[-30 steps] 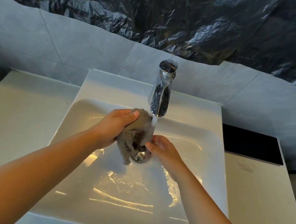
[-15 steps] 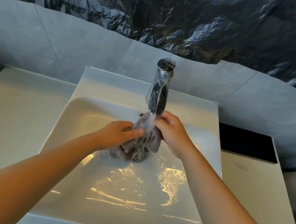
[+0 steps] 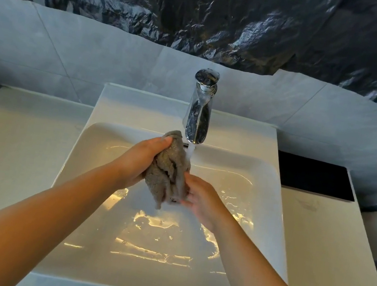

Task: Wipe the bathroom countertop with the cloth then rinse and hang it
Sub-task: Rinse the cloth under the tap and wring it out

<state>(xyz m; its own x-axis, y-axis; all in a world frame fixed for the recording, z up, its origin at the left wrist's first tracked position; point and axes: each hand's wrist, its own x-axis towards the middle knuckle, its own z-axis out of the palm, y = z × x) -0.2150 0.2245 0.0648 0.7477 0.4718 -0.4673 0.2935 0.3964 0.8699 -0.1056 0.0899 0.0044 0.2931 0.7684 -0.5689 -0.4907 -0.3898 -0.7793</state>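
The crumpled grey-brown terry cloth [image 3: 168,171] has been raised upright beside the stream from the chrome single-lever tap [image 3: 200,110], over the white rectangular ceramic basin [image 3: 80,163] — half a second ago it was pressed low beneath the spout. Its upper folds are gripped by the left hand [image 3: 141,160] and its lower end is pinched by the right hand [image 3: 200,201], which has been brought down from the spout. Rinsing is judged mid-cycle — wringing and hanging remain.

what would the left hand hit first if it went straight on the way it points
The left hand grips the cloth; going on up and right it would likely meet the faucet spout first, though depth is unclear.
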